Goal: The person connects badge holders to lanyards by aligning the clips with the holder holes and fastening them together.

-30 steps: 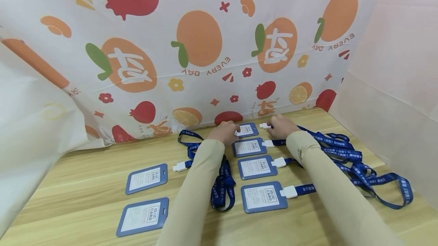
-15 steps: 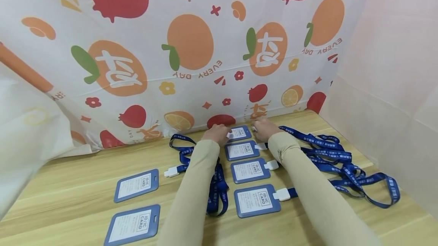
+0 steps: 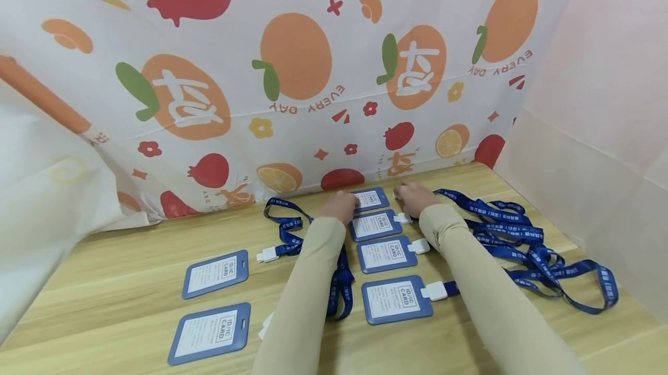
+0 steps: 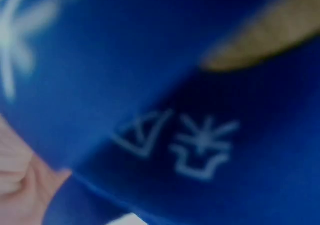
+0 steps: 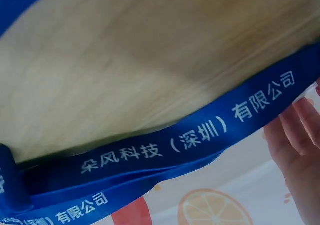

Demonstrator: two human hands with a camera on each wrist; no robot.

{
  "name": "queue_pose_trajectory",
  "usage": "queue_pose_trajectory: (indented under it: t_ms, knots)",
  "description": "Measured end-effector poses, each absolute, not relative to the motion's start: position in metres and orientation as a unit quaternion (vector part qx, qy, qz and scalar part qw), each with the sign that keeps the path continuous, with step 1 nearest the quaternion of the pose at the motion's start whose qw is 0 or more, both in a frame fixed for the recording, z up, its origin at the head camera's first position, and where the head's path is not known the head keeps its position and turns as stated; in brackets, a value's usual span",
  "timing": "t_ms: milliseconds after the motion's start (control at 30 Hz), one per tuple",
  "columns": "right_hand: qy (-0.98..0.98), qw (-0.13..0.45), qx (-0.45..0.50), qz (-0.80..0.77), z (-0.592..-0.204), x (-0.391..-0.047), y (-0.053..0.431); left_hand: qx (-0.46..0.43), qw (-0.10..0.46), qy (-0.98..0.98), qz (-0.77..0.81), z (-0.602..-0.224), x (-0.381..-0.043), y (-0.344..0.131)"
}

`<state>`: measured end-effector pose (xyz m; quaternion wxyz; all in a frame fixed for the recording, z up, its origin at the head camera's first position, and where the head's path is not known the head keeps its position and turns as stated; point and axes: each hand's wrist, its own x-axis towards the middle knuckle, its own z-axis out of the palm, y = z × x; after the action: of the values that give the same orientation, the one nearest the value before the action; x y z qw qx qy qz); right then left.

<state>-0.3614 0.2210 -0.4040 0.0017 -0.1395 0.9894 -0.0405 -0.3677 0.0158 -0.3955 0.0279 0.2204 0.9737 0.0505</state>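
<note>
At the back of the table, my left hand [image 3: 339, 207] grips the left edge of the farthest blue ID card holder [image 3: 372, 198]. My right hand [image 3: 416, 198], just right of that holder, pinches the white clip of a lanyard; only the clip's tip shows, close to the holder's slotted end. Whether the two touch I cannot tell. From this hand a blue lanyard [image 3: 461, 201] trails right. In the right wrist view, the lanyard strap [image 5: 200, 132] runs past the fingers. Blue lanyard [image 4: 240, 150] fills most of the left wrist view, with a bit of hand at lower left.
Three card holders with white clips attached, the nearest being this holder [image 3: 399, 299], line up toward me. Two holders without clips [image 3: 215, 273] lie at left. Loose lanyards [image 3: 341, 288] lie by my left forearm, more [image 3: 548, 262] at right. A fruit-print cloth [image 3: 297, 131] hangs behind.
My right hand has moved slightly left with the clip, nearer the farthest holder. My left hand stays on that holder. The head view has shifted a little.
</note>
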Motion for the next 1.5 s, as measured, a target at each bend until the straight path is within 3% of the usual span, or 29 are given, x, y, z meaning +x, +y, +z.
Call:
queue_pose_trajectory:
  t_ms: [400, 767, 1500]
  knots:
    - [0.981, -0.056, -0.181, -0.039, -0.404, -0.358, 0.226, 0.235, -0.003, 0.971, 0.038, -0.396, -0.353, 0.014]
    - [0.969, -0.051, -0.235, -0.05, -0.404, -0.355, 0.225, 0.242, -0.02, 0.967, 0.074, -0.399, -0.346, 0.013]
    - [0.965, -0.064, -0.249, -0.045, -0.403, -0.358, 0.226, 0.234, 0.018, 0.97, 0.059, -0.393, -0.342, 0.013]
